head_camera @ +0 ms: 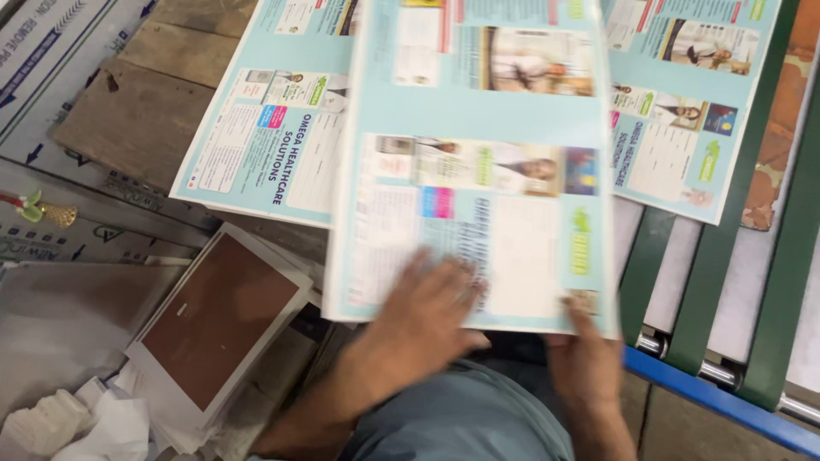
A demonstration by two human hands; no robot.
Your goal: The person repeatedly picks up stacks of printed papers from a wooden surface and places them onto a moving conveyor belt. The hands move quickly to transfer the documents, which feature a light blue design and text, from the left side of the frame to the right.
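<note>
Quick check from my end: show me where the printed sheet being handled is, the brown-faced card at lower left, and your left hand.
printed sheet point(478, 111), head view, pale blue band in its upper middle
brown card point(218, 316), head view, centre of the brown face
left hand point(427, 320), head view, back of the hand

sheet point(478, 171) atop stack point(273, 145) | board point(218, 320) left | hands point(427, 320) on sheet

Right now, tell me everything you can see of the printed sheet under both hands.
The printed sheet is large, thin glossy paper, pale blue with white text panels, small photos and pink and green patches. It is motion-blurred and lies flat across two similar sheets, its near edge over the person's lap. The left hand presses flat on its lower middle; the right hand pinches its near right corner. Its top runs out of view.
</note>
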